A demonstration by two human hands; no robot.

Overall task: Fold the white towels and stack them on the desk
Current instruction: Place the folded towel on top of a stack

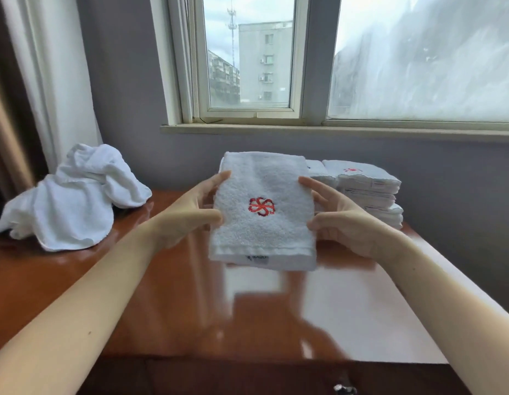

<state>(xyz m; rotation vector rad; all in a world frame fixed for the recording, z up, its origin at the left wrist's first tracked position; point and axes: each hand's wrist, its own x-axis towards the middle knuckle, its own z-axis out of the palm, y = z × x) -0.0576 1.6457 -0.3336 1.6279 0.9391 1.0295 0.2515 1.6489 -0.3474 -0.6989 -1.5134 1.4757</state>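
A folded white towel (264, 232) with a red embroidered logo hangs above the glossy wooden desk (173, 303), held flat between both hands. My left hand (190, 215) grips its left edge, thumb on top. My right hand (338, 220) grips its right edge the same way. Behind it, at the back right of the desk, stands a stack of folded white towels (367, 192), the top one showing a red logo. A heap of unfolded white towels (76, 198) lies at the back left.
The desk stands against a grey wall under a window sill (333, 131). A white curtain (50, 81) hangs at the left behind the heap. A drawer front with a metal handle (344, 389) runs along the desk's near edge.
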